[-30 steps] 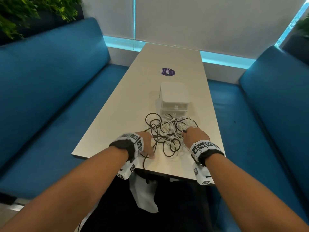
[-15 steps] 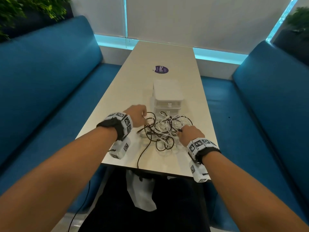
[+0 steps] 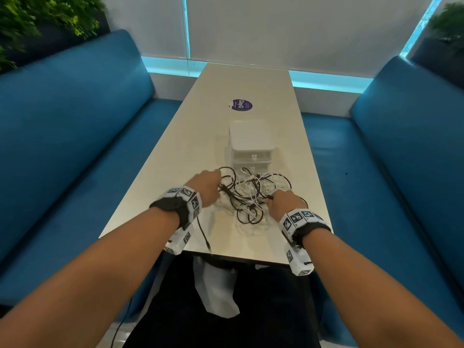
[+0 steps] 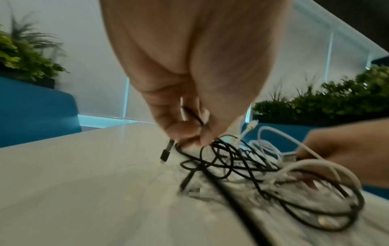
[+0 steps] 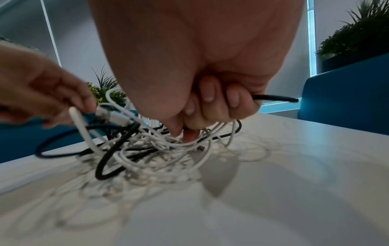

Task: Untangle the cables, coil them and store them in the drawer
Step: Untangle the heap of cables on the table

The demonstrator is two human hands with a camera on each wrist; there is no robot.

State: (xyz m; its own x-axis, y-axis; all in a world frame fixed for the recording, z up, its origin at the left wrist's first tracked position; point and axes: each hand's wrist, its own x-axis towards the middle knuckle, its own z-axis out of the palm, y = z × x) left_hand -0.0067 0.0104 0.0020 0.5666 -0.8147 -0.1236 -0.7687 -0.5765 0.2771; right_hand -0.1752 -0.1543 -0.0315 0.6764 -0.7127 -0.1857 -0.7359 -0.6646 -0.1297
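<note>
Blue benches flank our pale worktop (image 3: pixel 175 156). On it, our left hand (image 3: pixel 204 187) pinches a black cable (image 4: pixel 212 159) at the tangle's (image 3: pixel 253 194) left edge; our right hand (image 3: pixel 285 204) clutches black and white strands on its right. Just beyond stands the white drawer box (image 3: pixel 251 144).

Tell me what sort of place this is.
Likely a booth in an office lounge or café: blue padded bench seats flank a long pale table, with green potted plants behind and a blind-covered window. A round purple sticker marks the tabletop.
</note>
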